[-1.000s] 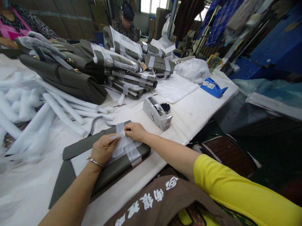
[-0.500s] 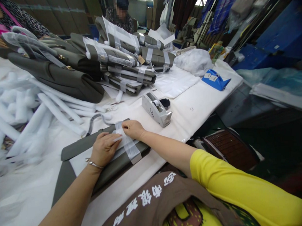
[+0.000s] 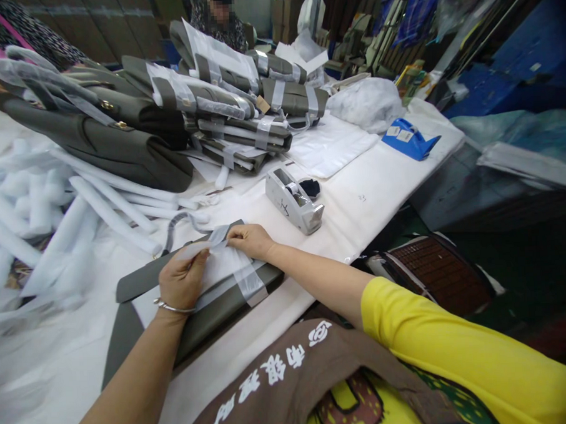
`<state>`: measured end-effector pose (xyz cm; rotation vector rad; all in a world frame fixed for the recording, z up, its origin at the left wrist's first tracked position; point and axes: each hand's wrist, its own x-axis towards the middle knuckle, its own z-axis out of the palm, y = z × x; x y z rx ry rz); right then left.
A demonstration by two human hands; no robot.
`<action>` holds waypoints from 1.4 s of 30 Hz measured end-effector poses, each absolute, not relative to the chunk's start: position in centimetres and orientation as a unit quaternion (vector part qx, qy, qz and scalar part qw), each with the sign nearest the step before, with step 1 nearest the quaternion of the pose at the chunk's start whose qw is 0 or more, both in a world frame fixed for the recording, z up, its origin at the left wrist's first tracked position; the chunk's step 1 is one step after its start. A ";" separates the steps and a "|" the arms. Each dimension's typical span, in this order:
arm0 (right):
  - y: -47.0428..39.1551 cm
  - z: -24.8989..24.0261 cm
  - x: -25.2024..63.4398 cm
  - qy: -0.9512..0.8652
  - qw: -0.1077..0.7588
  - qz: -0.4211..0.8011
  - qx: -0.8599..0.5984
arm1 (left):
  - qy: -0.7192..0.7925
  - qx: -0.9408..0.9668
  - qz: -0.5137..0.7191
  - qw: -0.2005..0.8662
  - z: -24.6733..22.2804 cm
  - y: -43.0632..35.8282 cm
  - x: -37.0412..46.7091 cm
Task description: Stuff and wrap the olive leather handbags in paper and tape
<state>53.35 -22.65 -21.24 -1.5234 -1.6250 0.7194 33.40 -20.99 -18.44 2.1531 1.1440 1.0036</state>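
Note:
A flat grey-green bag piece [image 3: 207, 312] lies on the white table [image 3: 359, 227] in front of me, partly wrapped in white paper [image 3: 220, 268] with a clear tape band [image 3: 249, 285] across it. My left hand [image 3: 183, 280] pinches one end of a strip of clear tape [image 3: 204, 243] above the piece. My right hand [image 3: 249, 240] holds the other end down at the piece's far edge. A metal bangle sits on my left wrist.
A grey tape dispenser [image 3: 292, 201] stands just beyond my right hand. Stacked wrapped bag pieces [image 3: 241, 107] and grey handbags [image 3: 106, 145] fill the back, white foam rolls [image 3: 53, 209] the left. A blue packet [image 3: 408, 139] lies far right. Two people sit beyond the table.
My left hand has slid left and lifted slightly, stretching the tape strip out between both hands. The right hand stayed at the piece's far edge.

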 end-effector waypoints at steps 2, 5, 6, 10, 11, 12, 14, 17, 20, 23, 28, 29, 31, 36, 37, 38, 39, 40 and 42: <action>-22.8 -21.0 53.3 -0.637 0.386 0.288 -0.602 | 0.396 0.801 0.369 0.256 -18.4 -21.0 33.6; -23.0 -20.5 53.2 -0.647 0.360 0.283 -0.609 | 0.376 0.817 0.357 0.253 -18.4 -20.9 33.8; -23.0 -20.3 53.2 -0.652 0.347 0.280 -0.613 | 0.372 0.822 0.351 0.251 -18.4 -20.8 33.8; -23.0 -19.5 53.1 -0.641 0.294 0.273 -0.655 | 0.363 0.841 0.311 0.252 -18.9 -20.5 33.7; -23.0 -19.2 53.1 -0.632 0.288 0.273 -0.665 | 0.363 0.844 0.301 0.253 -19.0 -20.4 33.7; -23.0 -18.9 53.1 -0.623 0.287 0.276 -0.673 | 0.364 0.846 0.293 0.255 -19.1 -20.4 33.8; -23.1 -18.3 53.3 -0.614 0.286 0.288 -0.676 | 0.366 0.849 0.279 0.260 -19.1 -20.3 33.8; -23.7 -17.2 53.8 -0.634 0.268 0.316 -0.652 | 0.366 0.848 0.274 0.269 -18.8 -20.4 33.9; -25.0 -16.7 54.4 -0.660 0.256 0.351 -0.613 | 0.374 0.838 0.286 0.275 -18.5 -20.4 33.9; -26.7 -16.7 54.7 -0.665 0.285 0.334 -0.604 | 0.381 0.830 0.295 0.282 -18.5 -20.5 33.8; -28.7 -16.1 54.2 -0.660 0.227 0.241 -0.674 | 0.388 0.821 0.300 0.292 -18.7 -20.5 33.6; -28.7 -15.8 54.1 -0.661 0.202 0.242 -0.681 | 0.391 0.818 0.301 0.295 -18.7 -20.5 33.6; -28.5 -15.4 53.8 -0.657 0.169 0.243 -0.694 | 0.399 0.811 0.302 0.303 -18.6 -20.5 33.5; -26.5 -15.7 53.6 -0.647 0.167 0.247 -0.701 | 0.406 0.797 0.305 0.326 -18.5 -20.3 33.4; -26.1 -15.9 53.6 -0.650 0.171 0.252 -0.696 | 0.406 0.795 0.305 0.332 -18.5 -20.3 33.4; -25.8 -16.1 53.7 -0.653 0.175 0.257 -0.690 | 0.405 0.792 0.304 0.340 -18.5 -20.3 33.4; -25.6 -16.3 53.7 -0.658 0.181 0.260 -0.683 | 0.404 0.788 0.305 0.349 -18.5 -20.2 33.5; -25.5 -16.6 53.7 -0.663 0.189 0.261 -0.676 | 0.404 0.784 0.306 0.359 -18.6 -20.2 33.4; -25.5 -17.0 53.7 -0.676 0.209 0.262 -0.656 | 0.399 0.777 0.309 0.376 -18.6 -20.1 33.4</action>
